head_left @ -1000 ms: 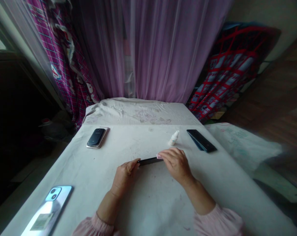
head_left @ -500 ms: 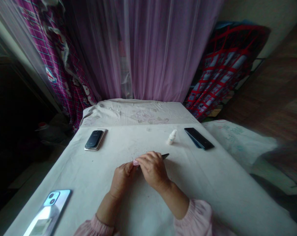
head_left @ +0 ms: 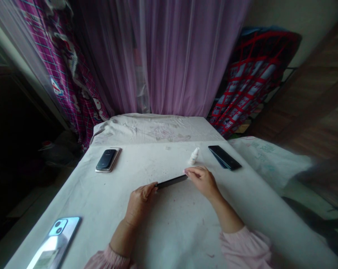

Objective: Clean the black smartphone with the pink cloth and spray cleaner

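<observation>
Your right hand (head_left: 204, 183) is sliding away from your left hand (head_left: 139, 201), leaving the slim black smartphone (head_left: 171, 182) bare between them, held edge-on above the white-covered table (head_left: 74, 194). Your left hand is curling closed around the near end of the phone, apparently steadying it so that its long edge stays exposed. Your right fingers (head_left: 193, 171) are lying half-curled at the far end, though you cannot tell whether they are gripping it or only touching it. A small pink bit (head_left: 185, 172) is showing at those fingertips, too small to identify. Just beyond your right hand, a small white dropper bottle (head_left: 194, 156) is standing within easy reach. Other phones are lying toward the table's edges, seemingly kept out of the working area: a black phone (head_left: 224, 157), a dark phone on a gold-edged phone (head_left: 107, 160), and a pale blue dual-camera phone (head_left: 54, 243)
</observation>
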A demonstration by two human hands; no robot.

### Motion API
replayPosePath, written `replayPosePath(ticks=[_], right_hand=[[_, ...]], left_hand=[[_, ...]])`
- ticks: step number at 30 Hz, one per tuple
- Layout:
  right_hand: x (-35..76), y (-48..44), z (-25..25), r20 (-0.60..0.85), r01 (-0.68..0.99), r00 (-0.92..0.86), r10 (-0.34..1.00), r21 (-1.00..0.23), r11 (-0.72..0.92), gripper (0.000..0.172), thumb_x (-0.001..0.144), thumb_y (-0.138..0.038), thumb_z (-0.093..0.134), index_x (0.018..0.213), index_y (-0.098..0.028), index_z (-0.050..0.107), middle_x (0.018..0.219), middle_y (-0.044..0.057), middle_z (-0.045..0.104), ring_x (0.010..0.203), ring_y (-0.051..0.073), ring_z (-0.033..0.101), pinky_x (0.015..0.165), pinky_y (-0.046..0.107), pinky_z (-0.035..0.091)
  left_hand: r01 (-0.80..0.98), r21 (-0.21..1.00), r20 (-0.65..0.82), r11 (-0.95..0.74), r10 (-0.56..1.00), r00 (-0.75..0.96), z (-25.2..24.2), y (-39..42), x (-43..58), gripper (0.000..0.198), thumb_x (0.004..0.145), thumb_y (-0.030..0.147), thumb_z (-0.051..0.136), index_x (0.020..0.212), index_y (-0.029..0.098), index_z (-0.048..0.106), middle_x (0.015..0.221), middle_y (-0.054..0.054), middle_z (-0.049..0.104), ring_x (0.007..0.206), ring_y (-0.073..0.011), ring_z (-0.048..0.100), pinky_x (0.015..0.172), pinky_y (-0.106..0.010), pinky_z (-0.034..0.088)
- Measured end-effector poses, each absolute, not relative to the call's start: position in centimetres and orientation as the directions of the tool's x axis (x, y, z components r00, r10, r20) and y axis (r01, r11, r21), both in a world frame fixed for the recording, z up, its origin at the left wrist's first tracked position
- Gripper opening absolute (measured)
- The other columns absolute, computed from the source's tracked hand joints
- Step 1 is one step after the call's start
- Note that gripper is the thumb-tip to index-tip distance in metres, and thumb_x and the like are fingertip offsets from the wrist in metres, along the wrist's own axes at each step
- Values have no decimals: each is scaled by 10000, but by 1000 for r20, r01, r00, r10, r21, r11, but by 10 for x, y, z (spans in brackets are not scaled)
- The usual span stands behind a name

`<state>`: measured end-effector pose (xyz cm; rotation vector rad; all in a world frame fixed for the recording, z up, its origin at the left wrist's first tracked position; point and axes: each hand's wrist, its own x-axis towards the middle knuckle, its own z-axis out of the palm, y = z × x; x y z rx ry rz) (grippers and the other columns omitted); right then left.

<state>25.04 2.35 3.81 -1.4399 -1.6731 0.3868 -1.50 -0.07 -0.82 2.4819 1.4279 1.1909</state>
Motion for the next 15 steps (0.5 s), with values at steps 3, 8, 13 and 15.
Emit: replayPosePath(ticks=[3, 8, 13, 15], right_hand=[[250, 28, 29, 195, 449, 178, 964, -889, 97, 292, 738, -464, 643, 806, -217, 782, 766, 47, 751, 733, 213, 672, 667, 299, 500], [246, 36, 11, -2, 145, 352, 936, -988, -57, 447, 627, -546, 718, 844, -160, 782, 670, 48, 723, 653, 216, 674, 571, 291, 516], [232, 40, 4, 42, 48, 461, 886, -999, 23, 510, 643, -604, 692, 898, -170, 776, 782, 65, 747, 737, 232, 689, 634, 306, 541], [228, 37, 1, 84, 86, 464, 882, -995, 49, 497, 691, -604, 649, 921, -181, 774, 826, 68, 755, 760, 232, 689, 649, 297, 535]], left_hand=[[711, 415, 580, -567, 767, 273, -8, 0, -16, 313, 996, 336, 432, 1046, 202, 711, 822, -39, 781, 686, -183, 750, 643, -252, 607], [700, 516, 517, -495, 831, 206, -8, 2, -18, 285, 970, 331, 458, 999, 228, 722, 830, -13, 784, 714, -179, 752, 685, -253, 605], [691, 552, 490, -466, 852, 183, -6, 1, -18, 295, 964, 334, 447, 980, 227, 722, 810, -13, 782, 705, -187, 750, 657, -255, 597], [700, 542, 499, -466, 848, 177, -6, 1, -18, 295, 963, 339, 446, 971, 230, 721, 801, -12, 781, 693, -188, 750, 649, -253, 595]])
